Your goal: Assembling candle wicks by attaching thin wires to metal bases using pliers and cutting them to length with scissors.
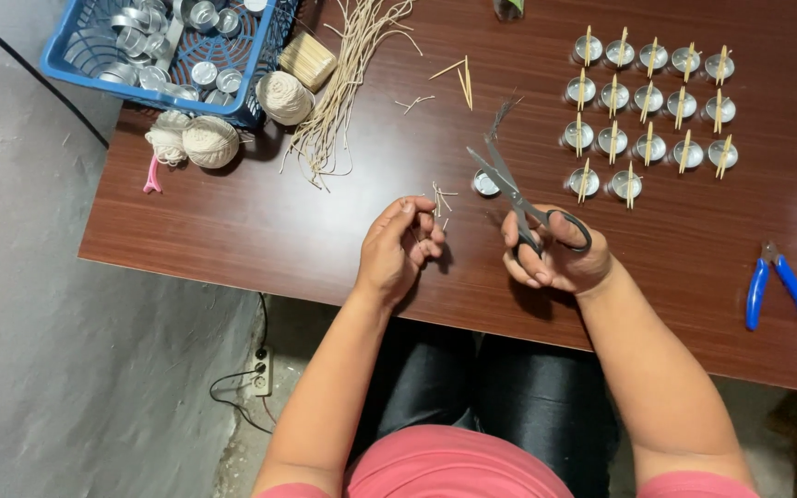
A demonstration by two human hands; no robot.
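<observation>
The right hand [555,254] held small scissors [509,184], blades open. The left hand [398,249] pinched a thin wick piece [414,210] — light, floppy, probably best held near its end.

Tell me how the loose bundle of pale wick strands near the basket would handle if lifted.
The wick strands look thin and slightly curved, so they would probably droop. They lie fanned and untied, so some would likely slip out. They seem light for their length.
</observation>
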